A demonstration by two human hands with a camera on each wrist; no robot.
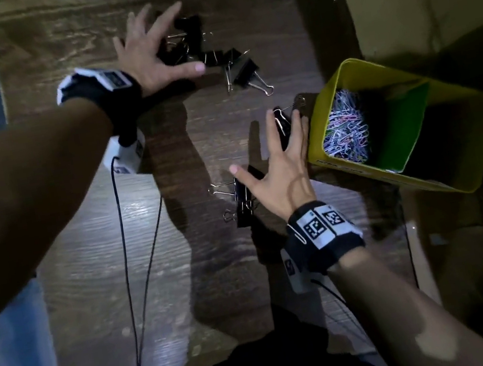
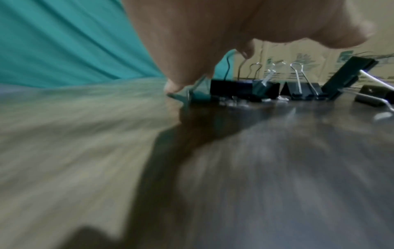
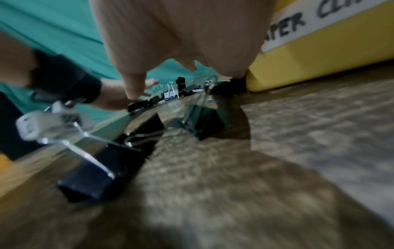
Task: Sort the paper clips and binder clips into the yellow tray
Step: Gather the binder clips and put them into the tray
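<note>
On the table, left side: the left hand (image 1: 153, 55) hovers with fingers splayed and straight over the far heap of binder clips (image 1: 188, 46), gripping nothing.
Heap risk: those black clips lie tangled, wire handles crossing, so one grab could, I'd say, drag neighbours along and scatter them.
Stray clip: a large binder clip (image 1: 243, 70) sits just beside the heap, handles sticking out; easy to snag.
Near centre: two more binder clips (image 1: 241, 202) lie by the right thumb, one partly under the palm.
Right hand: the right hand (image 1: 280, 173) is spread flat and open, fingers straight, fingertips at another binder clip (image 1: 282, 120) that sits just beside the tray wall.
Tray risk: a sweep there could knock the tray or jam the clip against it.
Tray: the yellow tray (image 1: 340, 73) is smooth plastic, boxy, standing right of the hands; a green divider (image 1: 406, 126) splits it.
Paper clips: a bright wiry pile of paper clips (image 1: 347, 126) fills the near-left compartment; the other compartment is in shadow.
Surface: wood-grain tabletop (image 1: 95, 271), glossy, so clips may slide.
</note>
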